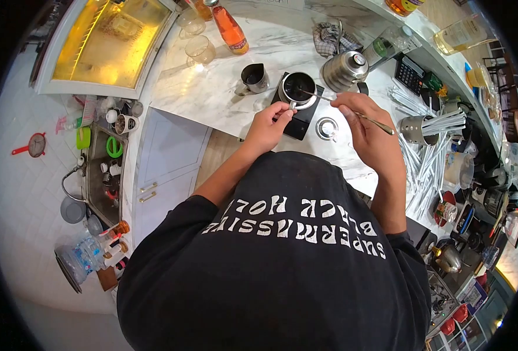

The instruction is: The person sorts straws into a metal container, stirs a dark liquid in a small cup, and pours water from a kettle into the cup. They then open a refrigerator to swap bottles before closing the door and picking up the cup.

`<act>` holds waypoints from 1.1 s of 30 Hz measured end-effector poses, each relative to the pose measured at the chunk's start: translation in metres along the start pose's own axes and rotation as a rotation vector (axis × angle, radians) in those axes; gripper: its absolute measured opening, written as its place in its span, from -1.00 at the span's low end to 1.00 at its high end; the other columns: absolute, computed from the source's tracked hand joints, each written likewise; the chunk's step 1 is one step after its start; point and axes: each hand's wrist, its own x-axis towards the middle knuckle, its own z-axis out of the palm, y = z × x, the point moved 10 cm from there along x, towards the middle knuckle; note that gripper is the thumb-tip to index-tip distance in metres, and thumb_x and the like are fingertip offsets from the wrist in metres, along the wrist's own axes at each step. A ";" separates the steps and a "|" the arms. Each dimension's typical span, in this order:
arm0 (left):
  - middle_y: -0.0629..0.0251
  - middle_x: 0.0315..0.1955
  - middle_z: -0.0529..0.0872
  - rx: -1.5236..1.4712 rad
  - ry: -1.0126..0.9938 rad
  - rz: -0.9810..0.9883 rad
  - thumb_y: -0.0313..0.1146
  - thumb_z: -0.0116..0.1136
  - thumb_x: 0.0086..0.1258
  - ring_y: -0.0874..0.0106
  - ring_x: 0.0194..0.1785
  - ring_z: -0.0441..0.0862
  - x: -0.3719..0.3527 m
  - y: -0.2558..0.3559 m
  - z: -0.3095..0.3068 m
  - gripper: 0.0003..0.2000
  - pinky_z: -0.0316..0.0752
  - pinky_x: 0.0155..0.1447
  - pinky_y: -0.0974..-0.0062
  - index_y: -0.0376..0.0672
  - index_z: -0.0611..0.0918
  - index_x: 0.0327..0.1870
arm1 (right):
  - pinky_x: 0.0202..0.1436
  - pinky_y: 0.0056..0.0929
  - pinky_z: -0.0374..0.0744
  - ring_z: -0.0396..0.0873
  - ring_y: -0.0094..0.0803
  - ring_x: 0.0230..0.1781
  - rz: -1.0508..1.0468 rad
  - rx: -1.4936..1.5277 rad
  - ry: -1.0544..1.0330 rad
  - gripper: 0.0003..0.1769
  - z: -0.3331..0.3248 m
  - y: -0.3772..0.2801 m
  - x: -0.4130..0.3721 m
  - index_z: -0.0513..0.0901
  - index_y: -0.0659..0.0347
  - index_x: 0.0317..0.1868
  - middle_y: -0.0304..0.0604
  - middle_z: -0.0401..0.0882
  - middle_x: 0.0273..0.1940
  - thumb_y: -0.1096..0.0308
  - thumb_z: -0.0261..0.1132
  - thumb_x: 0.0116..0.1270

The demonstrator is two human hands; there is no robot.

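On a black scale stands a round metal-rimmed cup with dark contents. My left hand pinches the cup's handle at its near side. A long thin spoon is held in my right hand, its far end down inside the cup. Just left of the cup is a dark pitcher. A small round metal lid lies on the marble counter right of the scale. Behind my right hand stands a steel gooseneck kettle.
An orange bottle and a glass stand at the back left. To the right are a metal container of wrapped straws and a black calculator. A sink lies far left.
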 end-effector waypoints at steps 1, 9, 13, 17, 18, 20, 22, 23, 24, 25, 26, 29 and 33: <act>0.39 -0.17 0.73 0.003 -0.004 0.000 -0.30 0.14 0.64 0.59 -0.09 0.62 0.000 0.000 0.000 -0.77 0.50 0.05 0.56 -0.25 0.69 0.08 | -0.07 -0.16 0.61 0.66 0.01 -0.14 0.006 0.001 -0.017 -0.87 0.000 0.001 -0.002 0.68 0.31 -0.07 0.02 0.70 -0.16 0.42 0.28 0.51; 0.40 -0.21 0.73 0.024 -0.008 -0.015 -0.32 0.15 0.64 0.63 -0.12 0.58 0.000 0.006 -0.001 -0.78 0.49 0.04 0.59 -0.25 0.71 0.08 | -0.07 -0.15 0.61 0.66 0.02 -0.16 -0.005 0.017 0.037 -0.88 0.000 0.003 0.000 0.68 0.31 -0.06 0.02 0.70 -0.16 0.45 0.28 0.50; 0.38 -0.22 0.77 0.008 0.019 0.001 -0.33 0.18 0.61 0.62 -0.15 0.63 -0.001 0.006 -0.004 -0.79 0.52 -0.03 0.58 -0.27 0.72 0.05 | -0.06 -0.16 0.61 0.66 0.02 -0.14 0.000 0.038 0.037 -0.88 -0.005 0.006 -0.006 0.69 0.32 -0.06 0.02 0.70 -0.14 0.46 0.27 0.50; 0.38 -0.21 0.80 -0.012 0.029 -0.005 -0.33 0.20 0.59 0.62 -0.15 0.67 0.000 0.001 -0.005 -0.79 0.54 -0.08 0.57 -0.27 0.74 0.03 | -0.03 -0.17 0.61 0.67 0.02 -0.11 -0.012 0.024 0.027 -0.86 0.004 0.001 -0.002 0.69 0.32 -0.06 0.03 0.72 -0.12 0.43 0.27 0.52; 0.38 -0.21 0.81 -0.011 0.029 -0.002 -0.32 0.20 0.59 0.62 -0.16 0.67 0.000 0.002 -0.004 -0.79 0.54 -0.09 0.58 -0.27 0.74 0.03 | -0.02 -0.18 0.61 0.67 0.02 -0.10 0.004 0.027 0.034 -0.86 0.005 0.003 0.000 0.69 0.33 -0.07 0.03 0.72 -0.12 0.43 0.27 0.52; 0.38 -0.22 0.81 -0.006 0.034 0.006 -0.32 0.21 0.59 0.62 -0.16 0.67 0.000 0.004 -0.006 -0.79 0.53 -0.09 0.58 -0.27 0.74 0.03 | 0.00 -0.19 0.62 0.68 0.02 -0.08 0.025 0.021 0.052 -0.85 0.003 0.005 0.003 0.69 0.33 -0.07 0.03 0.73 -0.12 0.42 0.27 0.52; 0.46 -0.24 0.73 -0.010 0.022 -0.007 -0.32 0.21 0.60 0.68 -0.18 0.56 0.000 0.001 -0.005 -0.79 0.47 -0.08 0.64 -0.24 0.74 0.05 | 0.02 -0.19 0.62 0.68 0.01 -0.06 0.040 0.002 0.069 -0.84 -0.004 0.007 0.002 0.69 0.34 -0.08 0.03 0.74 -0.11 0.41 0.27 0.53; 0.51 -0.25 0.69 -0.013 0.016 -0.015 -0.32 0.20 0.61 0.71 -0.19 0.51 0.000 0.000 -0.005 -0.79 0.43 -0.08 0.67 -0.23 0.74 0.07 | 0.03 -0.20 0.63 0.69 0.00 -0.06 0.047 0.026 0.054 -0.85 -0.006 0.007 0.001 0.70 0.35 -0.09 0.02 0.74 -0.11 0.43 0.27 0.52; 0.51 -0.25 0.69 -0.014 0.018 -0.014 -0.32 0.20 0.61 0.71 -0.20 0.51 -0.001 0.000 -0.005 -0.79 0.43 -0.09 0.67 -0.23 0.74 0.07 | 0.03 -0.20 0.63 0.69 0.00 -0.06 0.031 0.030 0.057 -0.86 -0.006 0.006 0.000 0.70 0.35 -0.09 0.02 0.74 -0.11 0.43 0.27 0.52; 0.51 -0.25 0.69 -0.016 0.019 -0.013 -0.32 0.21 0.61 0.71 -0.20 0.50 -0.001 0.002 -0.005 -0.79 0.43 -0.09 0.67 -0.23 0.74 0.07 | 0.03 -0.20 0.63 0.69 0.00 -0.06 0.017 0.033 0.060 -0.86 -0.005 0.005 -0.001 0.70 0.35 -0.08 0.02 0.74 -0.11 0.44 0.27 0.52; 0.52 -0.26 0.69 -0.017 0.019 -0.012 -0.32 0.21 0.61 0.71 -0.21 0.50 -0.001 0.003 -0.005 -0.79 0.43 -0.10 0.67 -0.24 0.74 0.07 | 0.03 -0.21 0.63 0.69 0.00 -0.06 0.004 0.035 0.065 -0.86 -0.004 0.005 -0.003 0.70 0.35 -0.08 0.02 0.74 -0.11 0.45 0.27 0.52; 0.52 -0.25 0.69 -0.029 0.008 -0.035 -0.32 0.21 0.61 0.71 -0.20 0.50 -0.001 0.000 -0.004 -0.79 0.43 -0.10 0.67 -0.25 0.73 0.07 | 0.01 -0.21 0.63 0.69 0.00 -0.09 -0.028 0.052 0.074 -0.87 0.007 0.005 -0.003 0.71 0.33 -0.07 0.01 0.74 -0.11 0.46 0.27 0.52; 0.52 -0.23 0.70 -0.028 0.019 -0.014 -0.31 0.21 0.61 0.71 -0.20 0.50 0.000 -0.002 -0.006 -0.77 0.43 -0.09 0.67 -0.26 0.73 0.07 | -0.02 -0.23 0.63 0.69 -0.02 -0.15 0.119 0.076 0.100 -0.87 0.000 0.019 -0.004 0.72 0.29 -0.06 0.00 0.74 -0.10 0.45 0.27 0.53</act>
